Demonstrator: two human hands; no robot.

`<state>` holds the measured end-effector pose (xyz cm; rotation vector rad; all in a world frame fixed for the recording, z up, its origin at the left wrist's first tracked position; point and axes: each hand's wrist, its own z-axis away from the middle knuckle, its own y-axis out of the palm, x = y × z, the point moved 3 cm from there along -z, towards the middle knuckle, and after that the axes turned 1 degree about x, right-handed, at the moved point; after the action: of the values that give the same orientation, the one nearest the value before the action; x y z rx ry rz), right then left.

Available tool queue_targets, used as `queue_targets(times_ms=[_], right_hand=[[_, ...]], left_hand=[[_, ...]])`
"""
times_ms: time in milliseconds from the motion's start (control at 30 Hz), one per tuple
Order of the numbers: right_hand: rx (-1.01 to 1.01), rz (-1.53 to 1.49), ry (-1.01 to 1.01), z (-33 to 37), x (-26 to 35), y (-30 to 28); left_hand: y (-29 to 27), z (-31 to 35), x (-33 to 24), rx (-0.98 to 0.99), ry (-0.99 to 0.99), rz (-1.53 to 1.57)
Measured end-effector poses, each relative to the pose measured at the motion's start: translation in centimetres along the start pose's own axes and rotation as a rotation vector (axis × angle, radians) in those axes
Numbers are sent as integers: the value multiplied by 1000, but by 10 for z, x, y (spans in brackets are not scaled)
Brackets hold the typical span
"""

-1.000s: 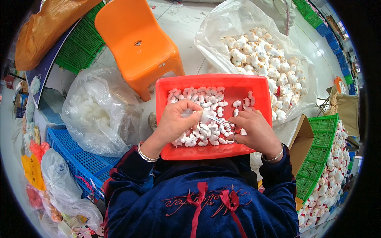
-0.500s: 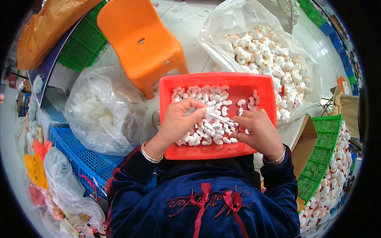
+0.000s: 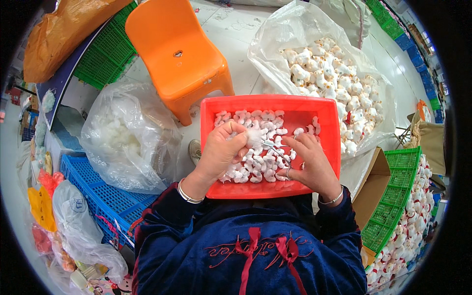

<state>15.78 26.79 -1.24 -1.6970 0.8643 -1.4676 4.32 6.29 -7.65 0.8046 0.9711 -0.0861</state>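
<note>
Pale tiled floor, crowded with bags, crates and 1 orange chair, seen from the head camera.

On the lap sits a red tray of small white stuffed pieces. The left hand is closed around 1 white piece, pinching it at the tip; the right hand is curled shut on thin metal tweezers aimed at that piece. Judged from this, the piece should be held steady, close over the tray, and the tweezers worked in gently. Clear bags of stuffing and finished toys lie beside it.
</note>
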Motion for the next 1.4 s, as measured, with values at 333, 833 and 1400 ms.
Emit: queue_targets(times_ms=[333, 833, 1400], right_hand=[[295, 16, 93, -1, 3, -17], [178, 46, 89, -2, 1, -13], [254, -855, 367, 2, 42, 36]], left_hand=[[6, 6, -10, 33, 17, -377], [5, 7, -11, -27, 19, -229], [18, 10, -22, -182, 742, -738]])
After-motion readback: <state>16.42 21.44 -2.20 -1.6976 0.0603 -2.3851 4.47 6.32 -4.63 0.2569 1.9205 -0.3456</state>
